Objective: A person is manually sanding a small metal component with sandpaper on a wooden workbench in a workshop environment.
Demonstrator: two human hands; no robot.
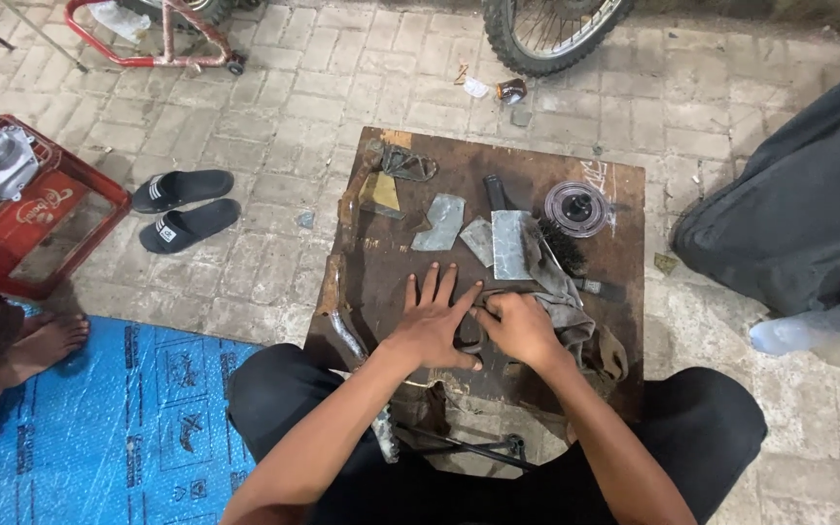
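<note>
1. The left hand [430,326] is lying flat on the board [381,282] with its fingers spread, pressing down on a small dark part [471,335]
2. The right hand [522,326] is curling over the same part; I cannot tell if it is pinching it. The part is sitting near the front edge of the board, between both hands
3. The part is mostly hiding under the fingers, so it may be slipping out if the left hand is pressing unevenly
4. The rag [566,301] is lying on the board just right of the right hand and may be snagging on the fingers
5. The metal scraps [512,243] are lying farther back on the board; their edges look sharp, so a hand that is sliding forward could get cut
</note>
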